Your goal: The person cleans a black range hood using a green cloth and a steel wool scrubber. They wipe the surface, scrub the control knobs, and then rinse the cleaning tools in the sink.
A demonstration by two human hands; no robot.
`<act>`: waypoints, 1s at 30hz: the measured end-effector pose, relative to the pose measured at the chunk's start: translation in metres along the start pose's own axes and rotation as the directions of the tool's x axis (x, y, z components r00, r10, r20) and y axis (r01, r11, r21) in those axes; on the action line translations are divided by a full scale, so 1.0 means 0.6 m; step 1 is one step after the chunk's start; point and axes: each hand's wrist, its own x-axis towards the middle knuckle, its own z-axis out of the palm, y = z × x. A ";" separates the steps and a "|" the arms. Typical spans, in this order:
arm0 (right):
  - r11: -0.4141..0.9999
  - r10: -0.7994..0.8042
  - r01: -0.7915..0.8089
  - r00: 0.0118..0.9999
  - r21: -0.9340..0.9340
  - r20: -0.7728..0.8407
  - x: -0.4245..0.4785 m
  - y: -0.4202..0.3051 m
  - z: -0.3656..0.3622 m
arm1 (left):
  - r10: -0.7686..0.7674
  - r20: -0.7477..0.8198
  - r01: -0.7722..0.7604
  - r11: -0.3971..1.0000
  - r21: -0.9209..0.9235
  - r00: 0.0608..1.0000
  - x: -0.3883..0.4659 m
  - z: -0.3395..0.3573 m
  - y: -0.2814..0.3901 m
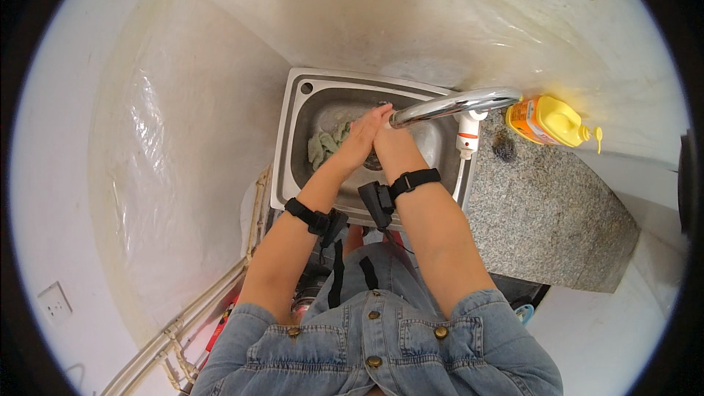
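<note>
My left hand and my right hand are pressed against each other over a stainless steel sink. The left fingers stretch forward and lie along the right hand. A chrome faucet spout arches over the right hand and hides part of it. I cannot see anything held between the palms, though their inner sides are hidden. To the left of my hands, a crumpled pale green cloth lies in the basin. The dark drain shows partly below my wrists.
A white faucet body stands at the sink's right rim. On the granite countertop are a yellow pump bottle and a dark scouring pad. Plastic-covered walls rise left and behind. Pipes run along the left wall.
</note>
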 end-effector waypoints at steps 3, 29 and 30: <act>0.961 -0.098 0.124 0.989 -0.249 0.111 0.007 0.018 -0.026 | -0.028 -0.020 0.024 0.986 -0.162 0.999 -0.011 0.013 0.002; 0.999 -0.007 0.011 0.997 0.047 -0.079 -0.125 -0.071 0.032 | -0.286 -0.244 0.040 0.720 -0.692 0.927 0.009 0.052 -0.048; 0.999 -0.035 0.035 0.999 0.001 -0.041 -0.133 -0.070 0.025 | -0.318 -0.272 0.068 0.753 -0.654 0.908 0.009 0.048 -0.054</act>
